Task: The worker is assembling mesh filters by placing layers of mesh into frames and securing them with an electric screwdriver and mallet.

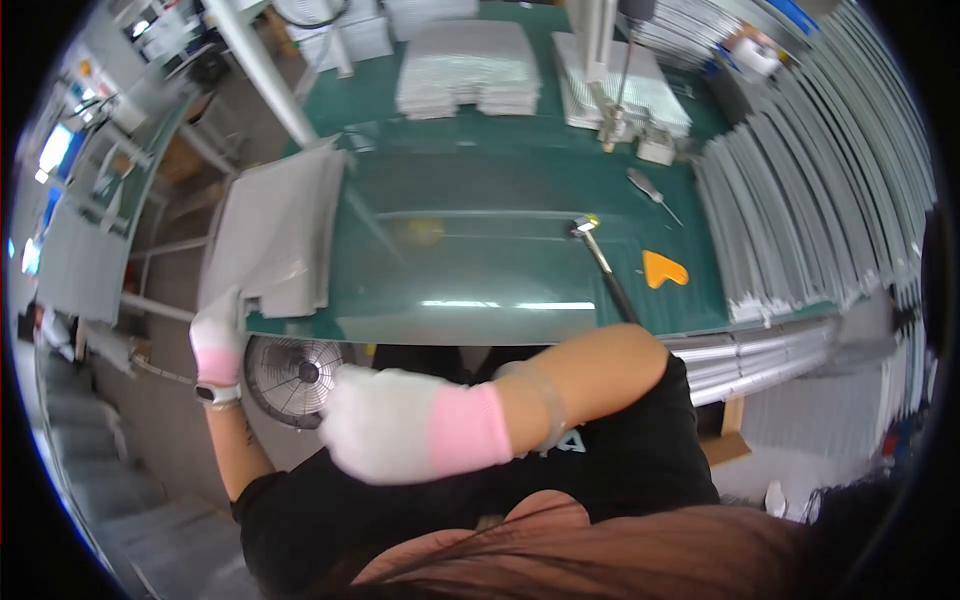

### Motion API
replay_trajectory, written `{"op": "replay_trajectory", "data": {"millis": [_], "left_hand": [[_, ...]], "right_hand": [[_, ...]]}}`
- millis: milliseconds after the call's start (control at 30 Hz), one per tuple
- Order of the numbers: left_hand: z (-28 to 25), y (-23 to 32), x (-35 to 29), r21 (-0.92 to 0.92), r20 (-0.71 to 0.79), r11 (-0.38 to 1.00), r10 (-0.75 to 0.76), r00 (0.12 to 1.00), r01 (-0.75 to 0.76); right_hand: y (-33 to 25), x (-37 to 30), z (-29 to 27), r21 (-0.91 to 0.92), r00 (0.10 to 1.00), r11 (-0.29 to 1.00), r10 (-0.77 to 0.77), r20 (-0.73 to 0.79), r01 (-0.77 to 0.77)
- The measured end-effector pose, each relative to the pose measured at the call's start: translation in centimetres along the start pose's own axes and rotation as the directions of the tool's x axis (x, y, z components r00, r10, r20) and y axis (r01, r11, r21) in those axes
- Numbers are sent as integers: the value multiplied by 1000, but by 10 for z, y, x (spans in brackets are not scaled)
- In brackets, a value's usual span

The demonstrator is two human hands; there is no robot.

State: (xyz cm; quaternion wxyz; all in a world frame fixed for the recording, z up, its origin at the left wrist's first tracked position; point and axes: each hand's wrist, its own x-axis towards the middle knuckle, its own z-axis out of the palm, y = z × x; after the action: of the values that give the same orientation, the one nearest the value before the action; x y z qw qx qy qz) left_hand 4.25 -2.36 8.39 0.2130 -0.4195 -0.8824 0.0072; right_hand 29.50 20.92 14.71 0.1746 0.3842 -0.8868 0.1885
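Note:
My left hand (215, 335), in a white glove with a pink cuff, is at the near left corner of a stack of grey sheets (270, 230). Its fingers appear closed on the corner of the sheets, though the tips are partly hidden. My right hand (385, 425), gloved the same way, hangs in front of my body, nearer than the table edge. It is rounded into a fist and slightly blurred; whatever it may hold is hidden. A glossy green tabletop (460, 270) with bright reflections lies ahead.
A dark-handled hammer (605, 265), an orange scraper (662, 270) and a screwdriver (652, 193) lie at the table's right. Farther back are stacked pale sheets (468, 65) and a metal post (597, 40). Grey panels (810, 170) line the right; a fan (300, 372) stands below left.

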Motion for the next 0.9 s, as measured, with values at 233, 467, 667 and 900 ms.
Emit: {"op": "replay_trajectory", "data": {"millis": [233, 467, 667, 900], "left_hand": [[8, -2, -6, 34, -130, 998, 56, 990, -52], [28, 10, -16, -26, -162, 998, 51, 986, -56], [33, 27, -15, -107, -342, 986, 85, 936, -129], [54, 31, -35, -297, -359, 955, -124, 925, 13]], "right_hand": [[57, -37, 32, 84, 914, 951, 260, 311, -299], [173, -5, 121, 916, 537, -290, 744, 397, -276], [220, 66, 170, 971, 433, -68, 886, 164, -228], [219, 84, 124, 979, 567, -84, 823, -37, 187]]}}
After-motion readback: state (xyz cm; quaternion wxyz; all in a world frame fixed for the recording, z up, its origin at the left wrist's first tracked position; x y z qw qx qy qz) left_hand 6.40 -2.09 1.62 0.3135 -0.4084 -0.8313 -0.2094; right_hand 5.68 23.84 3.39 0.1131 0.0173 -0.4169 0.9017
